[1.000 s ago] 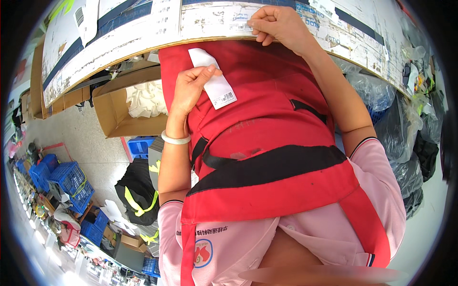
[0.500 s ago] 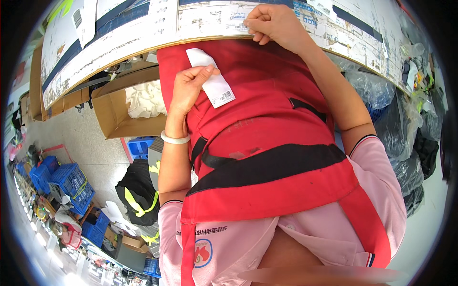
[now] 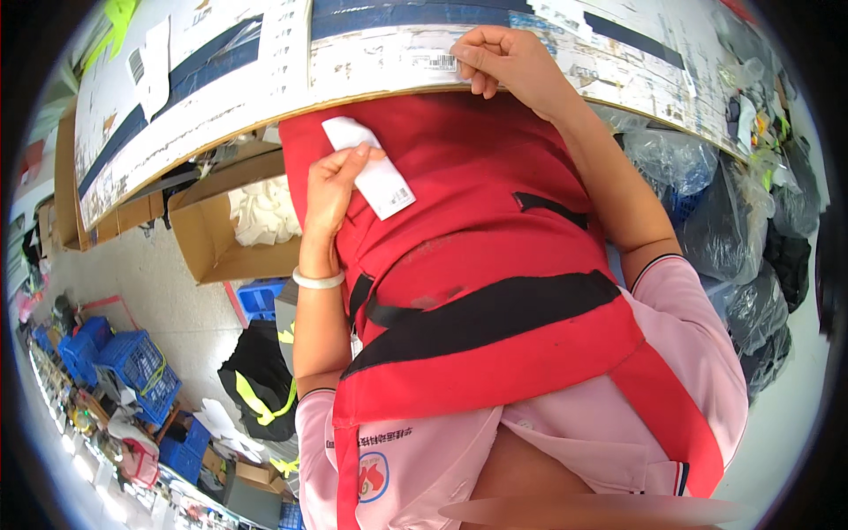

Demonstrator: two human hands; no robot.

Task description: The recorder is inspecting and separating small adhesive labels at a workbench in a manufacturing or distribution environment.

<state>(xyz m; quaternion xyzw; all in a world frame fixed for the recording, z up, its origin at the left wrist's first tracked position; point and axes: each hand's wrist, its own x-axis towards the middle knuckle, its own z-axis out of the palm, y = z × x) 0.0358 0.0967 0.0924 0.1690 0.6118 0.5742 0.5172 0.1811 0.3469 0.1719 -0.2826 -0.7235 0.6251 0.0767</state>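
My left hand (image 3: 331, 190) pinches a folded white label strip (image 3: 387, 190) between thumb and fingers, held in front of my red apron (image 3: 477, 185). A small barcode is printed near the strip's lower end. Above the near edge of the worktable (image 3: 371, 75), the fingers of my right hand (image 3: 508, 66) are closed in a pinch. A small white barcode label (image 3: 441, 63) shows at those fingertips, with its right end hidden by them. Whether the label also touches the tabletop I cannot tell.
Another white label strip (image 3: 155, 71) lies on the table's left part. Below the table edge, an open cardboard box (image 3: 199, 243) holds cream-coloured pieces. Clear plastic bags (image 3: 742, 230) are piled at the right. Blue crates (image 3: 146, 371) and black fabric (image 3: 256, 371) stand at the lower left.
The view has shifted, so table and hands sit slightly lower and further left in it. My left hand keeps its label strip. More of the barcode label shows beside my right fingertips.
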